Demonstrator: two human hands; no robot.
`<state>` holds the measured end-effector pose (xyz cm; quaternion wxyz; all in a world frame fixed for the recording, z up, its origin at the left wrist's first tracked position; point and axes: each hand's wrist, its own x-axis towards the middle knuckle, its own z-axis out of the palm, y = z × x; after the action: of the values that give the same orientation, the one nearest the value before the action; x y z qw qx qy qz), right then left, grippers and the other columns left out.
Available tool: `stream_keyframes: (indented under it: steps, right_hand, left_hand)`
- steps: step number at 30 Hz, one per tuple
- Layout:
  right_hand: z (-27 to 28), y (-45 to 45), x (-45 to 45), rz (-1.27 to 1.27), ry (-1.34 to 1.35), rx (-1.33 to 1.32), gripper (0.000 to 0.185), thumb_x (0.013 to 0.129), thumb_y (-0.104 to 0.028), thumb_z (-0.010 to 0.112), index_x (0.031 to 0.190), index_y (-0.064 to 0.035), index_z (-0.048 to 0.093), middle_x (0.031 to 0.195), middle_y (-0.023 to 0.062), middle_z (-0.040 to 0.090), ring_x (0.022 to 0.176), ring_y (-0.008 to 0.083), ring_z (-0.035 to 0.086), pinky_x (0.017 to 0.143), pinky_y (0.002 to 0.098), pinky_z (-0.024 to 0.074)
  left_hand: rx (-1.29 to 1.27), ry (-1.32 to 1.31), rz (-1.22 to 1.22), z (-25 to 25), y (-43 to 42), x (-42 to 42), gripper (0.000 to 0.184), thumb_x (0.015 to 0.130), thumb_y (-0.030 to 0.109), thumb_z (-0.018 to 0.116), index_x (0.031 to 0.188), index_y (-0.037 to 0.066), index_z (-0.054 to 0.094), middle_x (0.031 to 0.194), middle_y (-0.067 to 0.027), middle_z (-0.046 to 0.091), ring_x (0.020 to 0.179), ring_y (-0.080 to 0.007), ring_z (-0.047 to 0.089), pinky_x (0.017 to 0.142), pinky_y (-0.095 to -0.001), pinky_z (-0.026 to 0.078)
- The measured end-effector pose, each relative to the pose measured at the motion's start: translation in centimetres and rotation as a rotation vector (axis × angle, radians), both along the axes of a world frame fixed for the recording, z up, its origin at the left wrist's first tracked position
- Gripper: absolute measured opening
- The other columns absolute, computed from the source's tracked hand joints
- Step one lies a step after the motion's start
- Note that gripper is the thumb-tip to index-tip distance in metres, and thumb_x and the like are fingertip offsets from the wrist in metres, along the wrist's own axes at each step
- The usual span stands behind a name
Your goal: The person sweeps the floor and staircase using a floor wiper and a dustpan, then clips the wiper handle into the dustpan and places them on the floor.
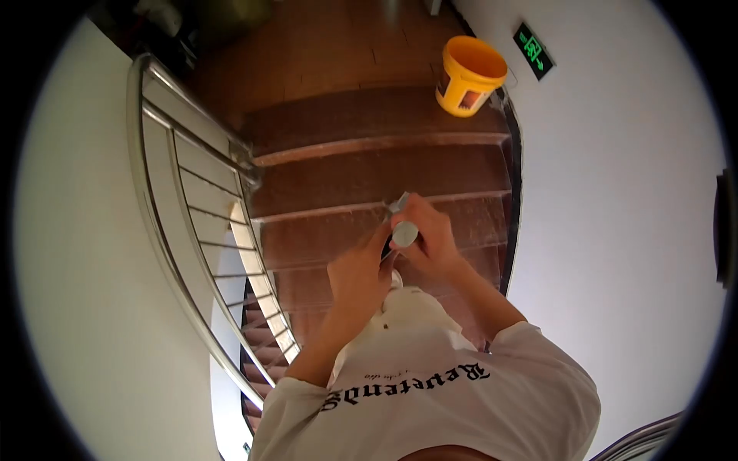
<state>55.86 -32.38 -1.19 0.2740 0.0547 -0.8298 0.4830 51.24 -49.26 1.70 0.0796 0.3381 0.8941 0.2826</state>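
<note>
My two hands meet in front of my body, above the brown stair treads. My right hand (432, 237) is closed round something with a pale grey round end (405, 233). A small flat metal piece (398, 203), like a scraper blade, sticks out by the right fingertips. My left hand (360, 270) is closed on a dark handle (387, 247) just beside it. Whether the round end, blade and handle belong to one tool I cannot tell, since the fingers cover most of it.
A yellow bucket (460, 96) stands at the upper right by the wall. Brown steps (377, 175) curve across the middle. A metal railing (146, 154) runs along the left, with lower stairs beyond. A green exit sign (533, 51) hangs on the right wall.
</note>
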Motion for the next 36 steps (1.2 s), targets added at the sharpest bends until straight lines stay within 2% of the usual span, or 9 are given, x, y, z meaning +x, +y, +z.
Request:
stream_keyframes:
  steps: [6, 11, 19, 23, 24, 25, 30, 32, 36]
  right_hand:
    - [5.4, 0.4, -11.9, 0.080, -0.025, 0.023, 0.032, 0.083, -0.027, 0.077, 0.105, -0.0070, 0.065, 0.092, 0.0098, 0.054, 0.076, 0.0300, 0.059, 0.061, 0.0390, 0.0475]
    - [10.7, -0.5, -23.5, 0.147, -0.092, 0.021, 0.030, 0.080, -0.016, 0.078, 0.104, -0.0072, 0.064, 0.096, 0.0109, 0.055, 0.079, 0.0324, 0.060, 0.061, 0.0403, 0.0491]
    - [20.8, -1.0, -39.1, 0.176, -0.209, -0.061, 0.034, 0.080, -0.005, 0.076, 0.112, -0.0079, 0.064, 0.100, 0.0095, 0.052, 0.078, 0.0277, 0.058, 0.059, 0.0346, 0.0487]
    - [22.0, 1.2, -45.9, 0.170, -0.245, -0.142, 0.041, 0.081, 0.003, 0.073, 0.119, -0.0079, 0.066, 0.103, 0.0084, 0.053, 0.082, 0.0241, 0.057, 0.064, 0.0311, 0.0492]
    - [21.8, 2.1, -47.6, 0.161, -0.242, -0.149, 0.041, 0.081, 0.003, 0.073, 0.119, -0.0079, 0.066, 0.103, 0.0084, 0.053, 0.082, 0.0241, 0.057, 0.064, 0.0311, 0.0492]
    - [21.4, 3.2, -49.4, 0.145, -0.171, -0.110, 0.044, 0.081, 0.004, 0.073, 0.123, -0.0090, 0.066, 0.106, 0.0081, 0.054, 0.085, 0.0244, 0.057, 0.069, 0.0326, 0.0505]
    - [22.6, 10.5, -59.0, 0.121, -0.030, 0.165, 0.053, 0.081, 0.005, 0.074, 0.130, -0.0131, 0.066, 0.116, 0.0074, 0.057, 0.103, 0.0264, 0.059, 0.088, 0.0391, 0.0519]
    - [23.4, 11.8, -63.0, 0.190, -0.046, -0.046, 0.051, 0.084, 0.004, 0.073, 0.131, -0.0148, 0.066, 0.119, 0.0075, 0.059, 0.117, 0.0296, 0.057, 0.098, 0.0441, 0.0490]
    - [26.2, 12.9, -69.4, 0.241, -0.109, -0.245, 0.056, 0.083, 0.013, 0.065, 0.134, -0.0108, 0.063, 0.124, 0.0104, 0.057, 0.125, 0.0338, 0.055, 0.104, 0.0425, 0.0485]
  left_hand:
    - [-0.058, -0.012, 0.060, 5.0, 0.1, -10.9, 0.052, 0.081, 0.012, 0.074, 0.132, 0.018, 0.063, 0.092, -0.0074, 0.071, 0.077, -0.0317, 0.072, 0.058, -0.0456, 0.053]
    - [-0.052, 0.008, 0.091, 8.9, -1.2, -21.5, 0.057, 0.079, 0.010, 0.074, 0.135, 0.015, 0.061, 0.091, -0.0086, 0.071, 0.073, -0.0326, 0.071, 0.056, -0.0458, 0.052]
    - [0.061, 0.035, 0.113, 17.1, -1.3, -38.2, 0.056, 0.079, 0.010, 0.074, 0.134, 0.016, 0.063, 0.095, -0.0089, 0.071, 0.074, -0.0329, 0.070, 0.059, -0.0442, 0.053]
    - [0.162, 0.107, 0.110, 18.5, 1.2, -45.3, 0.056, 0.080, 0.010, 0.073, 0.134, 0.017, 0.063, 0.098, -0.0085, 0.071, 0.078, -0.0332, 0.071, 0.061, -0.0433, 0.054]
    - [0.153, 0.082, 0.129, 18.4, 2.2, -47.1, 0.046, 0.081, 0.013, 0.076, 0.126, 0.013, 0.067, 0.097, -0.0110, 0.072, 0.080, -0.0341, 0.071, 0.064, -0.0429, 0.055]
    - [0.146, 0.058, 0.150, 18.3, 3.3, -49.0, 0.038, 0.083, 0.016, 0.079, 0.119, 0.009, 0.070, 0.095, -0.0134, 0.072, 0.082, -0.0350, 0.071, 0.068, -0.0426, 0.055]
    - [0.082, 0.103, 0.174, 20.5, 9.1, -57.7, 0.036, 0.084, 0.017, 0.078, 0.118, 0.008, 0.070, 0.101, -0.0144, 0.072, 0.088, -0.0363, 0.070, 0.070, -0.0444, 0.055]
    - [0.049, 0.072, 0.219, 21.9, 11.6, -61.4, 0.035, 0.084, 0.017, 0.078, 0.117, 0.008, 0.070, 0.102, -0.0148, 0.072, 0.089, -0.0369, 0.070, 0.071, -0.0453, 0.055]
    - [0.037, 0.009, 0.330, 24.4, 14.5, -67.3, 0.042, 0.085, 0.019, 0.076, 0.125, 0.010, 0.066, 0.102, -0.0142, 0.072, 0.092, -0.0398, 0.068, 0.073, -0.0480, 0.055]
